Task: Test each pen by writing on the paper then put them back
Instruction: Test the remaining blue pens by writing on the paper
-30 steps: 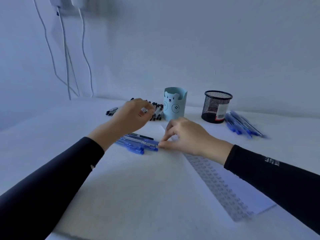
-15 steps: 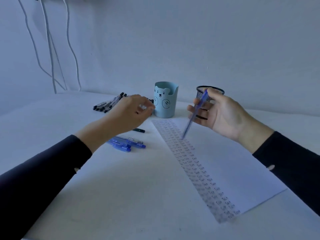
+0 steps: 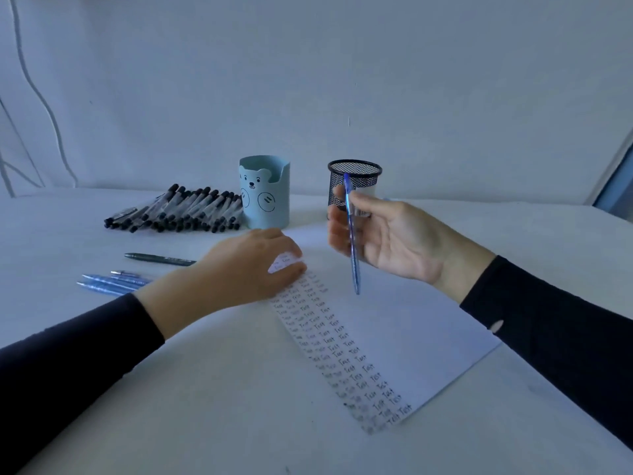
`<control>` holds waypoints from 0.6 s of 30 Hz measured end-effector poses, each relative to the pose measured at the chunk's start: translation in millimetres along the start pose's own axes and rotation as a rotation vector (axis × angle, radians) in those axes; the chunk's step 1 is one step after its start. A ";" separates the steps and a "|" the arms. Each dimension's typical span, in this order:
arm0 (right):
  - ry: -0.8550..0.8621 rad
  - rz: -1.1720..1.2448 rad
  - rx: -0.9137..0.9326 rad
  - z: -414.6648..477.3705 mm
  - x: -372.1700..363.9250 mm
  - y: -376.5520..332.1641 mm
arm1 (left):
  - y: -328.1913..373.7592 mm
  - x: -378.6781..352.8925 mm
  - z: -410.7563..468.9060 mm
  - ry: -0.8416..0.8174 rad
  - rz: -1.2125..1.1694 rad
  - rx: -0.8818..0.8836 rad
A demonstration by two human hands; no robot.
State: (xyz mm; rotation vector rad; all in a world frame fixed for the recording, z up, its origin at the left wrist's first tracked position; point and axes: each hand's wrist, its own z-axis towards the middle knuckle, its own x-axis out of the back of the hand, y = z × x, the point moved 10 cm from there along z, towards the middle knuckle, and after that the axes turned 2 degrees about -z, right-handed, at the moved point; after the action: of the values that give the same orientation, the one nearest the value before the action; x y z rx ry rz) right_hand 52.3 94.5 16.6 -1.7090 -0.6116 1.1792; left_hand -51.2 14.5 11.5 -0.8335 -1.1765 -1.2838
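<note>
A white paper lies on the table, its left strip filled with rows of the written word "Test". My right hand hovers above the paper and holds a blue pen nearly upright between thumb and fingers, tip down. My left hand rests palm-down on the paper's upper left corner, fingers curled over the sheet's edge. Left of that hand lie a few blue pens and one dark pen.
A light blue bear-faced pen cup and a black mesh pen cup stand at the back of the white table. A heap of several black-capped pens lies left of the bear cup. Cables hang on the wall at far left.
My right hand picked up a blue pen from the table and raised it over the paper. My left hand came down from beside the black pens onto the paper's corner.
</note>
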 end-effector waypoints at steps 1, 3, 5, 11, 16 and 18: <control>-0.001 -0.023 -0.017 -1.2 0.7 3.0 | -0.4 -0.4 -0.7 -0.002 -0.002 0.000; 0.000 -0.065 -0.057 -4.5 2.0 6.1 | -1.4 -2.6 -2.9 -0.012 -0.014 0.008; 0.009 -0.043 -0.098 -6.5 3.5 6.3 | -2.3 -3.7 -5.0 -0.015 -0.021 0.022; 0.210 0.014 -0.120 -11.5 28.1 1.2 | 0.5 -3.5 -6.8 -0.002 -0.023 0.020; 0.191 0.069 -0.081 -11.8 22.5 -0.3 | -1.3 -5.2 -7.8 -0.029 -0.032 0.022; 0.142 0.061 -0.074 -11.6 14.0 -0.3 | -3.1 -6.7 -8.8 -0.056 -0.042 0.027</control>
State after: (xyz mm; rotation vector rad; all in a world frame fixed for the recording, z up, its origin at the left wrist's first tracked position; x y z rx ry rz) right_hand 68.6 101.0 11.9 -1.8674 -0.5256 1.0779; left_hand -52.0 7.5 2.5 -0.8328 -1.2592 -1.2832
